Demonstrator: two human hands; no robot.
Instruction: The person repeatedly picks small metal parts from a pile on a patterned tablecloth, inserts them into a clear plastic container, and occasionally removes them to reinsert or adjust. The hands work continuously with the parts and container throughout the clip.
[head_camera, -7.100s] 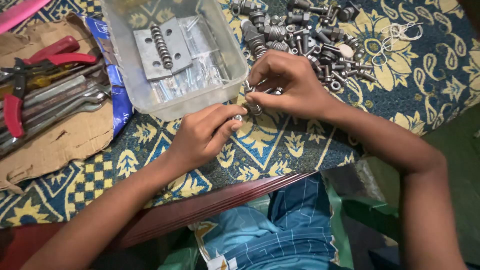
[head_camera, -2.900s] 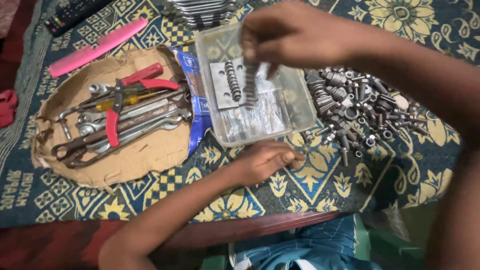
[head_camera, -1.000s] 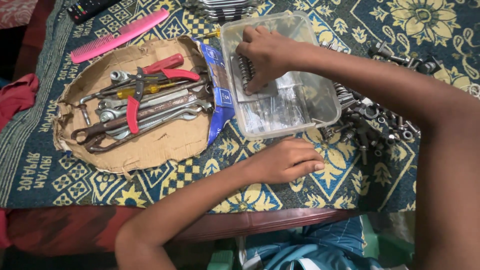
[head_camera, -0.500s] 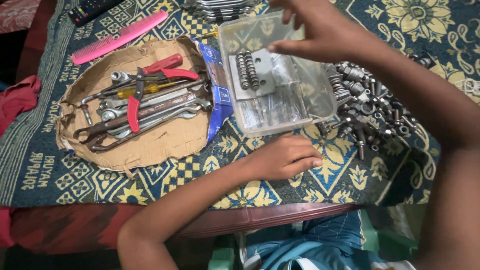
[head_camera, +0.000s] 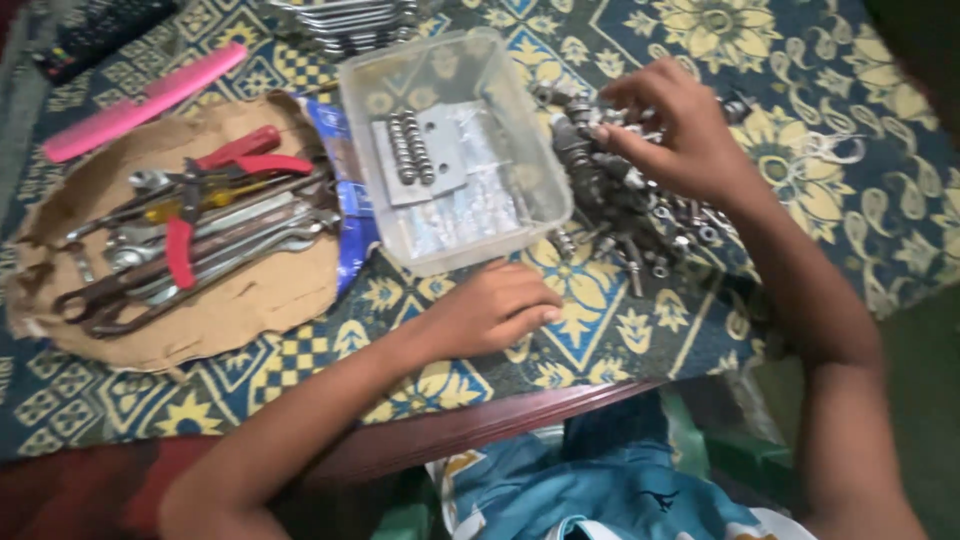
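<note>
Right hand (head_camera: 672, 130) reaches over bolt pile (head_camera: 625, 205), fingers spread, tips on bolts. Left hand (head_camera: 490, 315) rests flat-curled on bench cloth (head_camera: 300, 360), holding nothing, just below clear plastic box (head_camera: 455, 145).

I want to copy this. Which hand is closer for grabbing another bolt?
Probably the right hand: its fingers already touch the pile of bolts and nuts. The left hand rests on the cloth, near the plastic box.
</note>
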